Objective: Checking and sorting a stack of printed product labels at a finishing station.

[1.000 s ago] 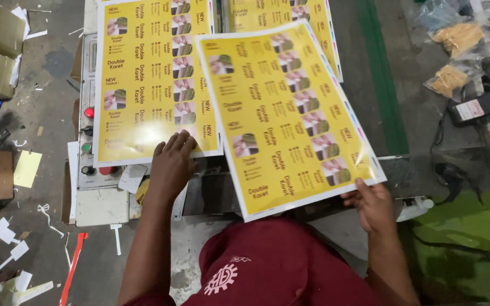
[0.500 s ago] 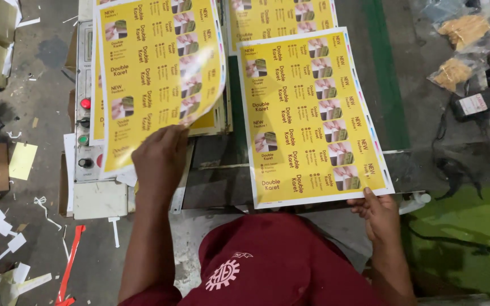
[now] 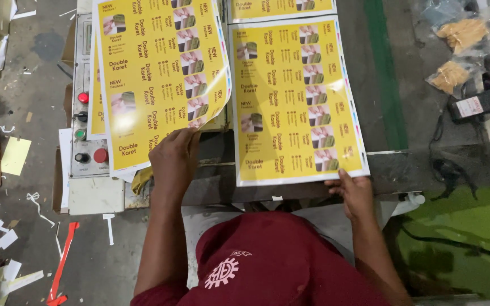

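The left hand (image 3: 172,161) gripped the bottom edge of a curled yellow sheet (image 3: 160,79), lifted over the stack (image 3: 98,96) beside the control panel (image 3: 89,141). The right hand (image 3: 354,191) pinched the lower right corner of a second sheet (image 3: 296,102), which lay flat on the surface (image 3: 387,164).

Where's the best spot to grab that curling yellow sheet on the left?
Probably its near bottom corner, from the person's side. The curled yellow sheet lifts off the stack there, where the left hand pinches it; the other edges lie flat or run out of view.
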